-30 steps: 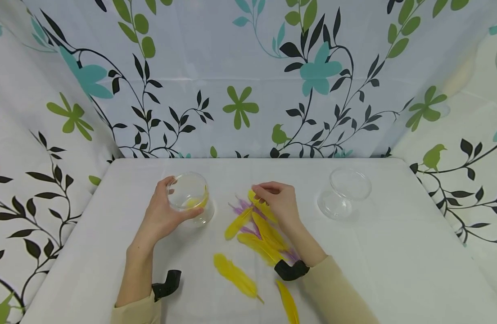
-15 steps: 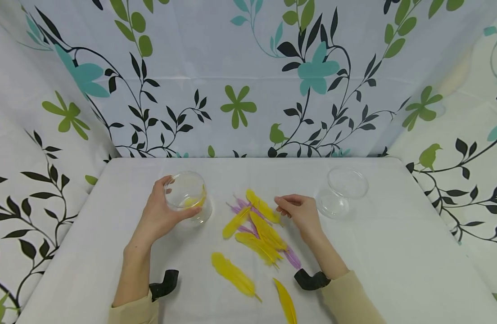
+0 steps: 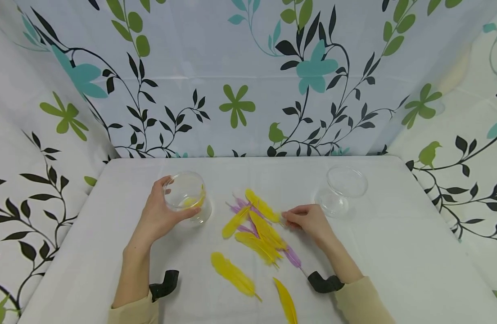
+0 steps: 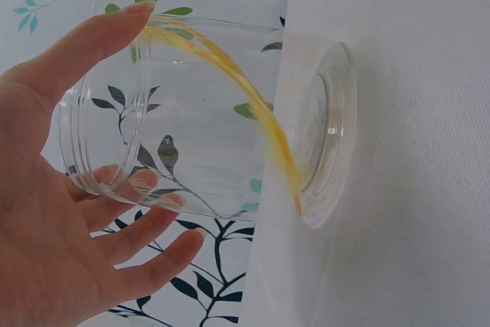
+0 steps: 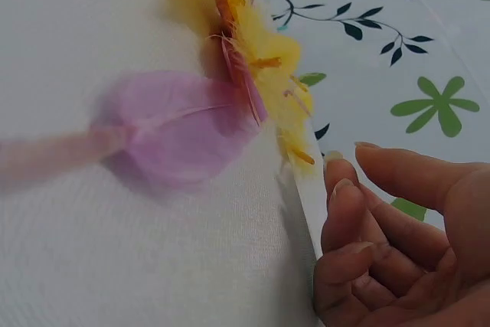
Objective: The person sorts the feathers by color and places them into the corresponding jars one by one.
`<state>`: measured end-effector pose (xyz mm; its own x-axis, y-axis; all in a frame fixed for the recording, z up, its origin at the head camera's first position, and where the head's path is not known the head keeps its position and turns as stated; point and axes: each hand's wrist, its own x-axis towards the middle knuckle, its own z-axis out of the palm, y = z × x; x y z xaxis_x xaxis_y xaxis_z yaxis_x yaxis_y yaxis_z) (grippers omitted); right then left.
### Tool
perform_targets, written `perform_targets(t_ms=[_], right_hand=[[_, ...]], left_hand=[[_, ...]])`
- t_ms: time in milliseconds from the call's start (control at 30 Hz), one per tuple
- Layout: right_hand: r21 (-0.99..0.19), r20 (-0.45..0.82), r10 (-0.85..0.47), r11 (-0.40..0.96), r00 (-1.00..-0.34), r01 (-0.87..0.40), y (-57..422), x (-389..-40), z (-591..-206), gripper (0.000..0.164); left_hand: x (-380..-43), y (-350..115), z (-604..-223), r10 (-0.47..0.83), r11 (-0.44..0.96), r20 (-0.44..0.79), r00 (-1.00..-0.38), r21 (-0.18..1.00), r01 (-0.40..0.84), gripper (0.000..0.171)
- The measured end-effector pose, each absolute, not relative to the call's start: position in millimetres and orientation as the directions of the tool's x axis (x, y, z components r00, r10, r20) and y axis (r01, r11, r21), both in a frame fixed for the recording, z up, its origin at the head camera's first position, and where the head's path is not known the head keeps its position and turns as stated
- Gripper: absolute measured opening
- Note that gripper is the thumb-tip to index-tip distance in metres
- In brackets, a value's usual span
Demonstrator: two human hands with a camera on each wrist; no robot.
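Note:
My left hand (image 3: pixel 161 207) grips a clear footed glass jar (image 4: pixel 207 112) near its rim, thumb on one side and fingers on the other. The jar stands upright on the table at the left. Inside it a yellow feather (image 4: pixel 264 116) bends along the wall down to the base. My right hand (image 3: pixel 309 222) is low over the table, its thumb and forefinger slightly apart and nothing between them. Those fingertips are right at the quill end of a yellow feather (image 3: pixel 261 204), which lies at the top of a pile.
Several yellow feathers (image 3: pixel 268 231) lie over purple feathers (image 3: pixel 291 256) mid-table. Two more yellow ones, a broad feather (image 3: pixel 234 275) and a narrow feather (image 3: pixel 286 300), lie nearer the front. A second clear footed glass (image 3: pixel 333 204) stands behind my right hand.
My right hand has drawn away from the pile's upper end to the right, then come down beside the top yellow feather's quill. My left hand still grips the jar.

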<state>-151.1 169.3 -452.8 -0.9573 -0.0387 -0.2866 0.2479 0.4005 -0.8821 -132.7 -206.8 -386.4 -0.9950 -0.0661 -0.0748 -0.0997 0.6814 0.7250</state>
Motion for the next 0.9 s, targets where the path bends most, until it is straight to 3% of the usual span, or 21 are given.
perform_targets(t_ms=[433, 900], right_hand=[[-0.862, -0.355, -0.154, 0.436, -0.922, 0.259, 170.7, -148.0, -455.3, 0.023], [-0.853, -0.367, -0.162, 0.452, -0.916, 0.262, 164.8, -145.7, -453.7, 0.02]], left_hand=[[-132.7, -206.2, -386.9, -0.068, 0.683, -0.074, -0.995, 0.723, -0.101, 0.119], [-133.0, -206.1, -386.6, -0.071, 0.686, -0.081, -0.994, 0.72, -0.107, 0.12]])
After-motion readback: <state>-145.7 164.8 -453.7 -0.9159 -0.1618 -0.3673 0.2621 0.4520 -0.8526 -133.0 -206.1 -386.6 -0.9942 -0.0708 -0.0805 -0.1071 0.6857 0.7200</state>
